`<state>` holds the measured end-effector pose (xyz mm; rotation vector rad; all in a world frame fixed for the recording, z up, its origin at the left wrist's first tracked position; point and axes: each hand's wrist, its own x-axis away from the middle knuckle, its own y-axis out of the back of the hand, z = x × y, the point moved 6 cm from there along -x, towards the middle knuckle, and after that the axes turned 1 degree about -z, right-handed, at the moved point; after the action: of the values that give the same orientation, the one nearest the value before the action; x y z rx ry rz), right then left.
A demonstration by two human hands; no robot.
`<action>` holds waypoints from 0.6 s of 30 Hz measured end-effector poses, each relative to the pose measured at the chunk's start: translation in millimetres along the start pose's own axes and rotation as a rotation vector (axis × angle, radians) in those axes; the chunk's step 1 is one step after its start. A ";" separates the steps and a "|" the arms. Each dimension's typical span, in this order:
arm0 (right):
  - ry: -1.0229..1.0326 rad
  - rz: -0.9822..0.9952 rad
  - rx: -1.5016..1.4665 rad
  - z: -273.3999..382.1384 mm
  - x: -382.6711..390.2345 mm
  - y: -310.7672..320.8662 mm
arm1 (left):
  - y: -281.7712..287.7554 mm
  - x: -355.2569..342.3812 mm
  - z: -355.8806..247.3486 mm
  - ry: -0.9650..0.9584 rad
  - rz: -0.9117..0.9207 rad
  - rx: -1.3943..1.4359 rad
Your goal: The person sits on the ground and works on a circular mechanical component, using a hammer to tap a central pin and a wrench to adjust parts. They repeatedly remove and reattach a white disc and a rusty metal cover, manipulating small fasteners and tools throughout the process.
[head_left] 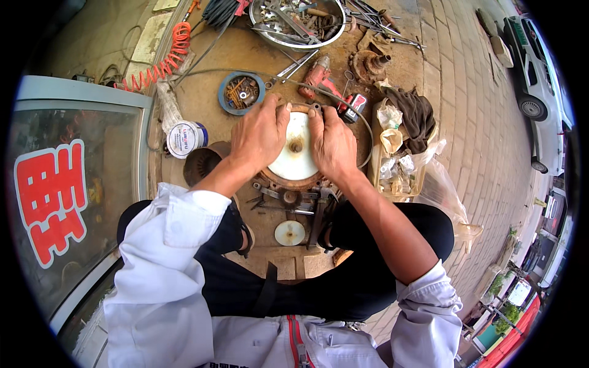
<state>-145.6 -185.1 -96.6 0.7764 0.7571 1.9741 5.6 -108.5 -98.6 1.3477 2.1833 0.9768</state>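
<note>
A rusty round metal housing (pixel 292 182) with bolt lugs sits between my knees. A white disc (pixel 293 161) with a brown centre hub lies in it. My left hand (pixel 261 132) is closed over the left side of the housing, its thumb toward the disc's upper edge. On the opposite side my right hand (pixel 334 140) grips the rim, with its thumb on the disc. Both sets of fingertips are partly hidden. Below the housing is a metal stand or clamp (pixel 319 205), and a smaller white disc (pixel 289 233) lies near my feet.
Beyond my hands are a blue dish of screws (pixel 241 93), a red cordless drill (pixel 319 80) and a metal basin of tools (pixel 297 24). A white tub (pixel 184 138) stands left, near a glass door (pixel 73 184). Right is a crate (pixel 402 190) with rags and plastic.
</note>
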 end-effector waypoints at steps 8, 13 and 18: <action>0.311 -0.242 -0.447 58.7 49.5 155.2 | 59.1 8.5 -48.0 -0.399 0.139 -0.176; 0.323 -0.406 -0.371 27.8 87.5 202.1 | 34.1 44.4 -54.7 -0.483 0.317 -0.319; 0.376 -0.292 -0.307 21.6 105.4 216.1 | 31.3 46.0 -52.8 -0.484 0.309 -0.428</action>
<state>-281.5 -185.2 102.8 0.1037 0.7109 1.9238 -30.2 -77.2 -38.4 1.5310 1.3505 1.0181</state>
